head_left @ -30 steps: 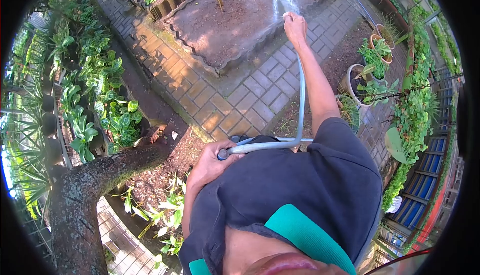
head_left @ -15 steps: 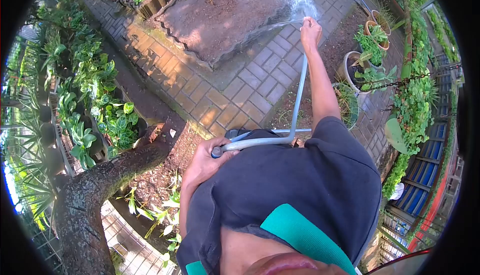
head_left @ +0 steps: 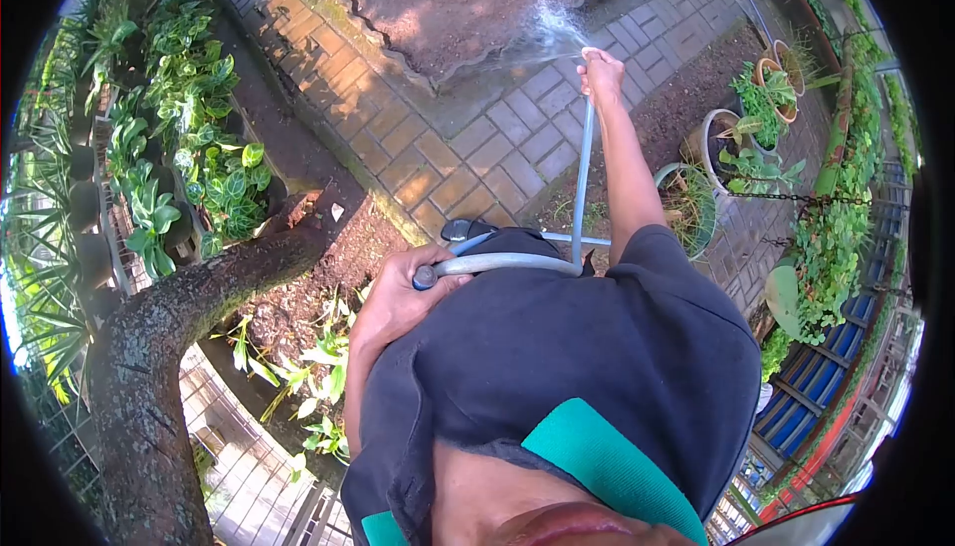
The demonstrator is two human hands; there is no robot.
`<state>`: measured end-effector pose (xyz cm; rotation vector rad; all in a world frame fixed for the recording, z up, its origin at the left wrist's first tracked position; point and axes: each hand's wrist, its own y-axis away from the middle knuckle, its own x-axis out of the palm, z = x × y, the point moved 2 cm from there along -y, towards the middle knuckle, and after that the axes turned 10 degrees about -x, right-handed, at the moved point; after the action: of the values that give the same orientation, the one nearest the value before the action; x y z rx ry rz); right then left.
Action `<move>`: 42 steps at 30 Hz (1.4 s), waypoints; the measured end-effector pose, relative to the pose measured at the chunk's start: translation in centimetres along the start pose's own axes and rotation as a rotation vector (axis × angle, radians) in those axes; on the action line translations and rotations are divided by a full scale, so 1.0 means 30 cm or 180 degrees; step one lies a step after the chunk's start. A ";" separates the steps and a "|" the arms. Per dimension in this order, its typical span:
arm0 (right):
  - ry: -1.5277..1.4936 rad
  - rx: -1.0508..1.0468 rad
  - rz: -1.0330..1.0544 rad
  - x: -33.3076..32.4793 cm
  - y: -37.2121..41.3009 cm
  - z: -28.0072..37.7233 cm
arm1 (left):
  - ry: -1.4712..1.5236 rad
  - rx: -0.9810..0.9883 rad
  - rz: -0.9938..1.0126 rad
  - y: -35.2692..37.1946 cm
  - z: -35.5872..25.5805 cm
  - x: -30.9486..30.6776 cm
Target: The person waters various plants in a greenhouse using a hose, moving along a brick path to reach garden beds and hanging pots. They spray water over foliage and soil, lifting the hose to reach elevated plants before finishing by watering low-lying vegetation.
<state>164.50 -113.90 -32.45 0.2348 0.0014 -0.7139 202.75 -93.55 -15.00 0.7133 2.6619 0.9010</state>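
Observation:
My right hand (head_left: 603,75), arm stretched forward, is closed around the end of a light blue garden hose (head_left: 584,173). Water (head_left: 553,25) fans out ahead of its fingers, over the edge of a soil bed (head_left: 477,17) and the paving beside it. From that hand the hose runs down to my waist. Against the front of my body, my left hand (head_left: 406,287) grips a thicker grey tube (head_left: 507,263) with a dark round end (head_left: 425,276). The tube lies across my shirt and meets the blue hose at its right end.
Brick paving (head_left: 507,143) runs between the beds. Potted plants (head_left: 716,143) stand to the right, near a hanging chain (head_left: 786,196). Leafy plants (head_left: 234,188) line the left side. A thick bent tree trunk (head_left: 149,367) rises close on my left. One dark shoe (head_left: 466,230) shows below me.
My right hand has swung a little to the left with the hose end, and the spray has shifted left and lower in view. My left hand keeps its grip on the grey tube.

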 end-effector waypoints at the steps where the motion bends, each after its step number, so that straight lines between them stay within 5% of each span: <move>1: 0.0051 0.0065 0.0058 0.039 0.019 -0.021 | 0.0036 -0.0057 -0.0049 0.005 0.005 -0.007; 10: 0.0430 0.0039 0.1350 0.525 0.256 -0.140 | 0.0050 0.0095 -0.0623 0.080 0.069 -0.063; 17: 0.0140 -0.0936 0.3299 1.037 0.686 0.149 | 0.0354 0.0230 -0.0926 0.166 0.169 -0.052; 20: -0.0109 -0.1973 0.3283 1.176 0.853 0.297 | 0.0489 0.0117 -0.1163 0.210 0.213 -0.039; 31: 0.0129 -0.2803 0.2955 1.457 0.919 0.381 | 0.1067 0.0027 -0.1687 0.313 0.296 0.008; 42: 0.0205 -0.3198 0.2709 1.460 0.912 0.578 | 0.1036 -0.0017 -0.1562 0.305 0.251 0.010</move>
<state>214.04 -126.00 -13.30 -0.6824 0.2988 0.1968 208.67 -83.28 -15.23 -0.1116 2.9018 0.9395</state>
